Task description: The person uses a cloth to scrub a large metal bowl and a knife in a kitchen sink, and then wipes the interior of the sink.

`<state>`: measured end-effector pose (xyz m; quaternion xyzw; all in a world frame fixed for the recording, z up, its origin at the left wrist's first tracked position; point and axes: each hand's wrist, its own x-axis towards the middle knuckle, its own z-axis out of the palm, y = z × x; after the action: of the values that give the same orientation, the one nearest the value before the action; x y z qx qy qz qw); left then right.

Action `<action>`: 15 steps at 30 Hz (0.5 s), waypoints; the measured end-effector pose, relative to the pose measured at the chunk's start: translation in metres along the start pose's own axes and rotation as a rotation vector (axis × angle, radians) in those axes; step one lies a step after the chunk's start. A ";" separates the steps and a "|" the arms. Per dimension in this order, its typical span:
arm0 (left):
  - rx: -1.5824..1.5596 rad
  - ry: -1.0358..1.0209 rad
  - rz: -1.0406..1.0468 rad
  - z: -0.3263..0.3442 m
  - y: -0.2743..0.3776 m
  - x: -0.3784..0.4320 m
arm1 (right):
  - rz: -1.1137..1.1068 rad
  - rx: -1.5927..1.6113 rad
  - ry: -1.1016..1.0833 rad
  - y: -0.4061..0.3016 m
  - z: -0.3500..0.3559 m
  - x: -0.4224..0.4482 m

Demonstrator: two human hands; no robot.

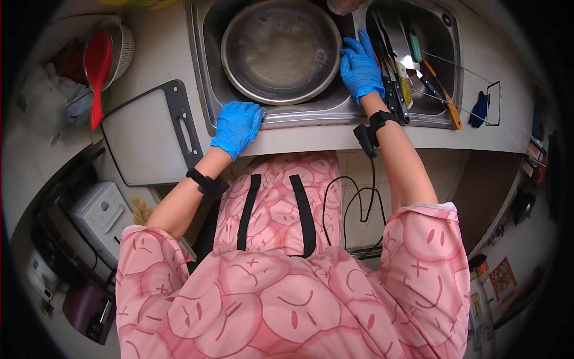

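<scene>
A wide round metal basin [281, 96] of cloudy water sits in the left bowl of the stainless steel sink [309, 117]. My left hand [236, 128], in a blue glove, rests curled on the sink's front rim. Something small and greyish shows at its fingertips, too unclear to name. Also gloved in blue, my right hand [362, 69] is at the basin's right rim, over the divider, with its fingers apart; whether it touches the rim is unclear. Just right of it, several knives [391, 96] lie across the right bowl, with a green-handled tool [415, 47] and an orange-handled one [450, 107].
A cutting board [143, 134] with a dark edge lies left of the sink. Farther left are a red ladle [98, 67] and a white plastic basket [125, 47]. A wire rack [493, 103] reaches over the sink's right edge, beside a dark blue cloth-like item [480, 110].
</scene>
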<state>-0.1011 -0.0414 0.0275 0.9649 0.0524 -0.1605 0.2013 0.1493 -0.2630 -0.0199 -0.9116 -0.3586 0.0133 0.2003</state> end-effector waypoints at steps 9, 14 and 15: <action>-1.002 -0.268 -0.299 0.003 -0.010 0.026 | 0.020 -0.011 -0.008 0.004 0.001 -0.003; -0.375 0.009 0.103 -0.004 0.026 0.042 | 0.021 -0.027 -0.004 0.004 0.001 -0.001; -0.365 0.015 0.138 -0.003 0.043 0.051 | 0.026 -0.012 -0.009 0.003 0.002 -0.001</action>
<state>-0.0455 -0.0781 0.0292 0.9148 0.0158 -0.1269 0.3830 0.1501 -0.2652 -0.0225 -0.9175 -0.3475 0.0178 0.1928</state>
